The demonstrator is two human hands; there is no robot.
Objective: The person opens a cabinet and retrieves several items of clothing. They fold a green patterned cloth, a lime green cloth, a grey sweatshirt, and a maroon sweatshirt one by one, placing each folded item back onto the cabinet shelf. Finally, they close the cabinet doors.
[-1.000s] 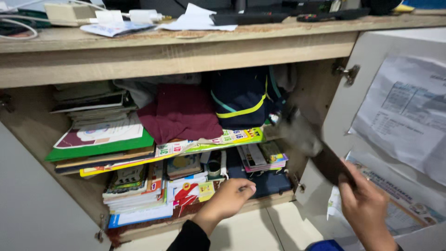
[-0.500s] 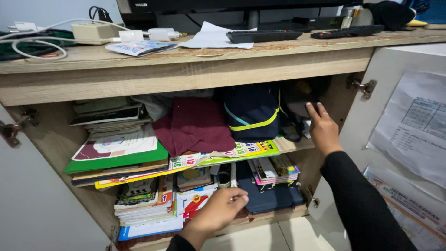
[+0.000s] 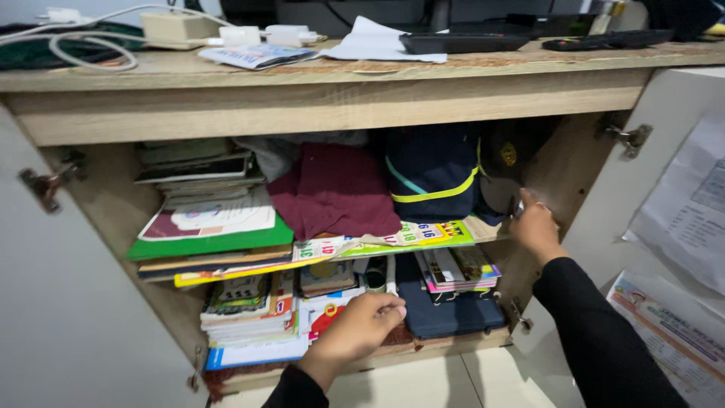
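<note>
My left hand (image 3: pixel 355 329) reaches into the lower shelf with its fingers curled shut, knuckles against a red and white booklet (image 3: pixel 321 316) on the book piles. My right hand (image 3: pixel 538 227) is at the right end of the upper wooden shelf (image 3: pixel 483 227). Its fingertips touch the lower edge of a dark cap with a yellow emblem (image 3: pixel 504 159), which is tucked beside a navy bag with a yellow stripe (image 3: pixel 430 170). Whether it grips the cap is hidden. A maroon cloth (image 3: pixel 332 189) lies left of the bag, over a colourful number chart (image 3: pixel 393 236).
Both white cabinet doors stand open, the right one (image 3: pixel 642 189) with printed sheets stuck inside. Stacked books and a green folder (image 3: pixel 204 245) fill the left of the shelves, with a dark blue folder (image 3: pixel 445 306) below. On the top lie two remotes (image 3: pixel 461 41), a white adapter (image 3: pixel 174 26), cables and papers.
My right hand brought a dark cap from beside the open door into the upper right corner of the shelf, then dropped to the shelf edge. My left hand has stayed on the lower books.
</note>
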